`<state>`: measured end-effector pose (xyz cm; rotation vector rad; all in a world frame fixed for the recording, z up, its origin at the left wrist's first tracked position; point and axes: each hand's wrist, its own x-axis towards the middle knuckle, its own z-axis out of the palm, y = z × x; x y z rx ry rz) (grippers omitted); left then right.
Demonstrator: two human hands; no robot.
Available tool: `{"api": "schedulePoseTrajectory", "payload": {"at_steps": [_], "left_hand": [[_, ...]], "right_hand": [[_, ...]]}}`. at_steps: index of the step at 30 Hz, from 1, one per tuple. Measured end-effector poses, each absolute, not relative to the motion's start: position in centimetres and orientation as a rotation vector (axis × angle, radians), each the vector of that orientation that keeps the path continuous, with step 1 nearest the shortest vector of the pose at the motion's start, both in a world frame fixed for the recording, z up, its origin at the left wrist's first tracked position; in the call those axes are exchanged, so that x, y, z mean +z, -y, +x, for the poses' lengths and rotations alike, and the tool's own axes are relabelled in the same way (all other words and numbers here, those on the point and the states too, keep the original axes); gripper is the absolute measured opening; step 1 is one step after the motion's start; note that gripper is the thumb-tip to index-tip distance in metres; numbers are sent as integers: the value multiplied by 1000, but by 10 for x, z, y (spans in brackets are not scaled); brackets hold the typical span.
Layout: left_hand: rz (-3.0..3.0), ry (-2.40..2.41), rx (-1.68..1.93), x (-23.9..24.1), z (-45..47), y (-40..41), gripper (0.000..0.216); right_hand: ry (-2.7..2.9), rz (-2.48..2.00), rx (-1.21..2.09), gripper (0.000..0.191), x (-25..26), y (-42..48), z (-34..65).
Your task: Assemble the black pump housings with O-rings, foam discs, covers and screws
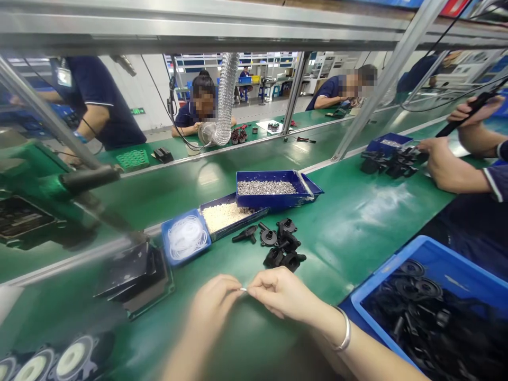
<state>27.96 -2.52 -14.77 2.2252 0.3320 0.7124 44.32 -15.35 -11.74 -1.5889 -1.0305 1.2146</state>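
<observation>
Possibly tubing (243,289) (black parts (289,242) just beyond)

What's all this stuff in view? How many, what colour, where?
Small piece: one, white, lower centre
Loose parts: several, black, centre
Rings: many, translucent, left blue tray
Pellets: many, cream, middle blue tray
Metal pieces: many, silver, right blue tray
Crate parts: many, black, lower-right blue crate
Ringed parts: three, black and cream, lower left
Workbench: one, green, centre
Machine: one, green, left
Co-workers: several, navy clothing, background and right
Bracelet: one, silver, lower right
Left hand, right hand: two, bare, lower centre
</observation>
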Motion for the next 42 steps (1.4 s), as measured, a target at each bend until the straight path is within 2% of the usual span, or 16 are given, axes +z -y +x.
{"api": "schedulePoseTrajectory", "payload": {"at_steps": [13, 16, 21, 23, 25, 30, 35, 42], "left_hand": [[2682, -297, 847, -157, 277, 23, 11], [2704, -390, 870, -163, 276, 26, 14], [2584, -631, 872, -182, 275, 33, 23], [2515, -674, 862, -187, 276, 35, 26], [2402, -709, 845, -188, 277, 37, 28], [1973, -837, 762, -178, 280, 44, 39], [1790, -892, 746, -166, 283, 50, 43], [1803, -961, 781, -172, 278, 46, 38]], "right_hand": [[933, -1580, 1382, 27, -118, 150, 442], [972, -1647, 1255, 24, -124, 149, 435], [1236, -1847, 663, 22, -143, 144, 417], [1241, -1861, 566, 22, -149, 140, 413], [1166, -1826, 634, 21, -153, 137, 411], [881, -1541, 1097, 30, -160, 130, 417], [915, -1465, 1049, 38, -160, 128, 418], [850, -1432, 1047, 38, -159, 128, 409]]}}
